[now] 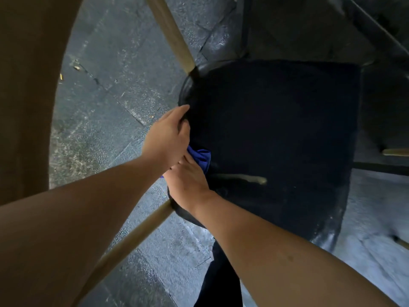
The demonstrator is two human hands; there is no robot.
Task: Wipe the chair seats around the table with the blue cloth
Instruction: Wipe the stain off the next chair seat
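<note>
Two bare hands meet at the near-left edge of a dark, black-upholstered chair seat (276, 138), seen from above in dim light. The left hand (168, 138) comes in from the lower left, its fingers curled over the rounded rim of the seat and gripping that edge. The right hand (188, 176) lies just beside and below it, touching it at the knuckles, with its fingers bent round a bunched blue cloth (200, 158); the cloth pokes out between the two hands and rests against the seat's surface close to the rim. Only a small crumpled part of the cloth shows, the rest being hidden under the hands. A pale wooden chair leg (132, 238) slants away from the seat's near corner toward the bottom left, and a second pale wooden leg (174, 38) runs from the far-left corner up toward the top of the view. Under the chair lies a grey stone-tiled floor (115, 89), speckled and scuffed, with a few small yellowish scraps on it at left. Along the left side a broad brown curved surface (26, 85) fills the frame, too close and blurred to identify.
</note>
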